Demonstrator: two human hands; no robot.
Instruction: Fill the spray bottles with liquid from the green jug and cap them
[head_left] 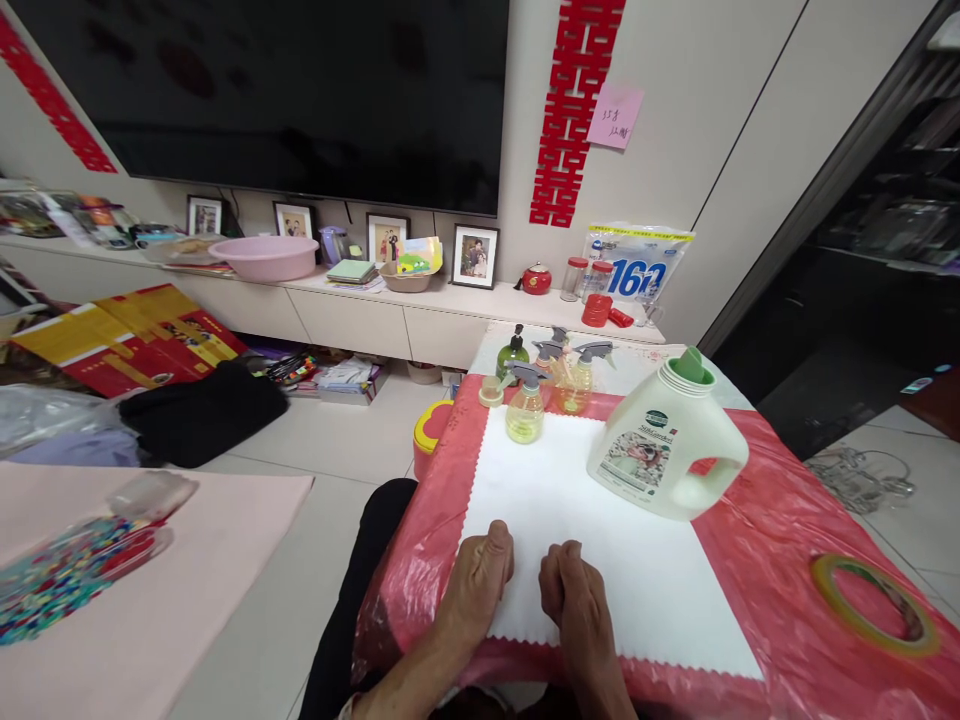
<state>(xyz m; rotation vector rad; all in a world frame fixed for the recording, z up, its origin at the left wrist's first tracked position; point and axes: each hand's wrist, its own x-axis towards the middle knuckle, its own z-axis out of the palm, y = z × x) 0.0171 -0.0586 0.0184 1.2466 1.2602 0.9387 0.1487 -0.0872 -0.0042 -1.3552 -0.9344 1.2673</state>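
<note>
My left hand [476, 585] and my right hand [574, 600] rest side by side on the near part of a white cloth [600, 540] with zigzag edges. Both hands are curled into loose fists, and nothing shows in either. The cloth lies on a red plastic table cover [772, 530]. A white detergent jug [667, 445] with a green cap stands on the cloth's far right corner. A small yellow-green spray bottle [525, 405] stands at the cloth's far left edge.
More spray bottles [574, 375] and a dark green pump bottle [513, 352] stand behind the cloth. A roll of tape [870, 600] lies on the red cover at right. A pink surface with a bag of beads [75, 565] is at left. A low cabinet [360, 310] runs along the wall.
</note>
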